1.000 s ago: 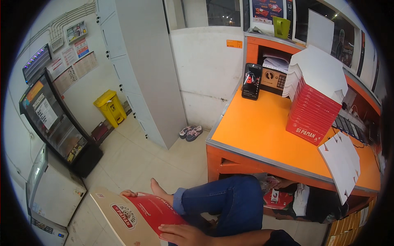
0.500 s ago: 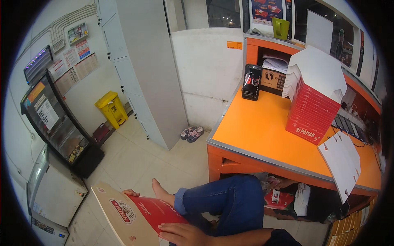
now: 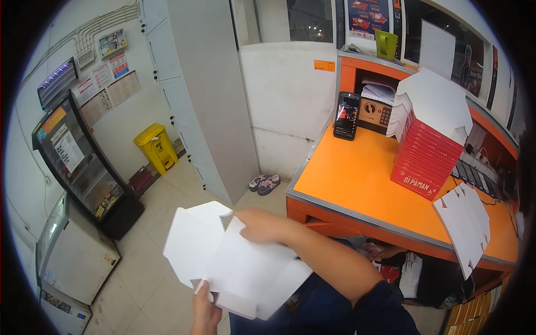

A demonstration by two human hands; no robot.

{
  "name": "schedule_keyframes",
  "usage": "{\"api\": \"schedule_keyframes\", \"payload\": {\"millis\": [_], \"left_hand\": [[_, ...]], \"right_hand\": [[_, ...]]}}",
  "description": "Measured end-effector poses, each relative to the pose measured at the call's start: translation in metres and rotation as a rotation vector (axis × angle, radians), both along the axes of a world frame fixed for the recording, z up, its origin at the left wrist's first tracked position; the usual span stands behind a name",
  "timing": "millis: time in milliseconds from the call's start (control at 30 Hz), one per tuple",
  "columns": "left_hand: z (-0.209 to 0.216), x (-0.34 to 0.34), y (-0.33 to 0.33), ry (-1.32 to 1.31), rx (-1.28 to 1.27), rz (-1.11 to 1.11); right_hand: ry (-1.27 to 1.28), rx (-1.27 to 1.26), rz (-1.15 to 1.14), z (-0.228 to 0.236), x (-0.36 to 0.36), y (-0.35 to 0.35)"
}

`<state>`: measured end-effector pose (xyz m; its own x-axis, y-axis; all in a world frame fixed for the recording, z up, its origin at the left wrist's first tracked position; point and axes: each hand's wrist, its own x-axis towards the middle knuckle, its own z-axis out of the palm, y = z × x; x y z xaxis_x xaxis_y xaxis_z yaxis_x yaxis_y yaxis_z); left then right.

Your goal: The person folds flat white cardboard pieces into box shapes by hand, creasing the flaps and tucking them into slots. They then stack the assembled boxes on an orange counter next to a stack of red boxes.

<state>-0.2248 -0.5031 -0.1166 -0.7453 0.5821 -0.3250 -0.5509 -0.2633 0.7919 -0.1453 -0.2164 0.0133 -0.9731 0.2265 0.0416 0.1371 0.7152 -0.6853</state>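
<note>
A white cardboard box blank (image 3: 223, 251), inner side up and notched along its edges, is held above my lap. My left hand (image 3: 205, 312) grips its near edge at a notch, with the thumb lying on top. Reaching across from the right, my right hand (image 3: 259, 226) is closed on the far edge beside another notch; its fingertips are partly hidden. Creases and small flaps show on the near side, where a panel is partly raised. I cannot tell whether one blank or more is in my hands.
The orange counter (image 3: 329, 170) on the right carries a stack of red and white boxes (image 3: 427, 151), a loose white blank (image 3: 463, 223) and a propped phone (image 3: 347, 115). Grey lockers (image 3: 206, 100), shoes (image 3: 264, 184), a yellow bin (image 3: 158, 148) and a display fridge (image 3: 84, 162) stand beyond.
The printed red and brown cardboard on my lap now shows a white side up. My right hand has moved to the far edge, my left hand to the near edge. The view has shifted slightly.
</note>
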Motion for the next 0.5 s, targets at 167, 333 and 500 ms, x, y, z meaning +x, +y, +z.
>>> {"api": "schedule_keyframes", "payload": {"millis": [167,333,500], "left_hand": [[-0.056,0.041,0.008,-0.223,-0.002,0.047],[-0.084,0.072,0.006,-0.366,0.02,0.042],[-0.113,0.068,-0.018,-0.399,-0.076,0.028]], "right_hand": [[-0.581,0.498,0.189,-0.053,-0.107,0.017],[-0.465,0.424,0.116,-0.139,-0.135,-0.015],[-0.437,0.416,0.045,-0.162,-0.129,-0.051]]}}
